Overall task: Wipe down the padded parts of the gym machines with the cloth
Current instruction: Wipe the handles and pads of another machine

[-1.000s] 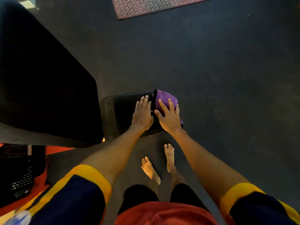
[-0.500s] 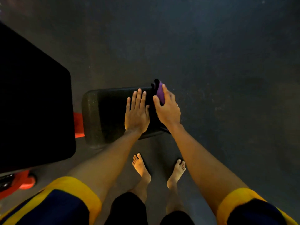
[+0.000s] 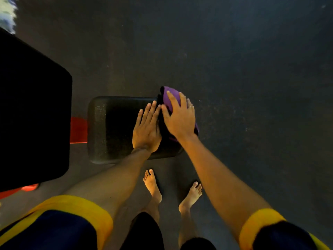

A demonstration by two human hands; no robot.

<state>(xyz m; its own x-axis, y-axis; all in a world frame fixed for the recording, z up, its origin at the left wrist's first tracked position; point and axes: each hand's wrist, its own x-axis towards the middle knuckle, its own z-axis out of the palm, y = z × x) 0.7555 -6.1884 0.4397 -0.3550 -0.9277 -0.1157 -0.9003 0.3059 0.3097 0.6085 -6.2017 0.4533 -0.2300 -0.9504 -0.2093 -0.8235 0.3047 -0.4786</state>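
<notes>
Just beneath right hand (image 3: 180, 121), purple cloth (image 3: 174, 90)

A black padded seat (image 3: 111, 127) is bearing a purple cloth (image 3: 173, 95) draped over its right end, with the left hand (image 3: 146, 129) lying flat on the padding just beside it. Below, two bare feet (image 3: 153, 184) are standing on the dark speckled floor (image 3: 252, 87) near the seat's front edge.

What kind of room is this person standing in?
Probably a gym: a small black rectangular padded seat, a larger black pad to its left, an orange-red frame piece between them, and dark speckled flooring.
</notes>
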